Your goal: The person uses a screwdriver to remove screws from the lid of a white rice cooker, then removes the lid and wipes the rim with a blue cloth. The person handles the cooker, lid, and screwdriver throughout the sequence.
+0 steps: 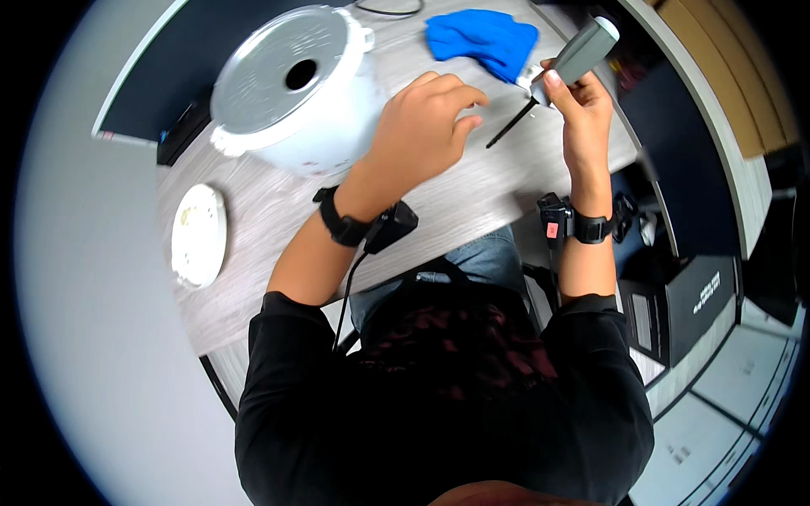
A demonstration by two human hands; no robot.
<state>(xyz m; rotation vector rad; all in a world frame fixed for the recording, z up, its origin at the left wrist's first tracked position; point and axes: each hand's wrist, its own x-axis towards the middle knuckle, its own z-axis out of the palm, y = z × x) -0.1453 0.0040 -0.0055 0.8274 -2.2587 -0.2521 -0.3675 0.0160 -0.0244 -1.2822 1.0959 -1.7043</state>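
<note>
Left hand [422,122] loosely curled, palm down (fingers bent); right hand [582,110] raised, grip closed

Table [472,194]: you see matt grey wood grain.
Cooker [291,88]: glossy white plastic, dull metal base.
Cloth [483,40]: soft blue fabric.
Screwdriver [574,57]: matt grey handle.

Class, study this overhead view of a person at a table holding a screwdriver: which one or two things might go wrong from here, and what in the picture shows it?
1. The screwdriver held by the right hand points its dark shaft toward the left hand, which is close by; a slip might jab the fingers.
2. The upturned white cooker sits near the table edge; a push might tip it off.
</note>
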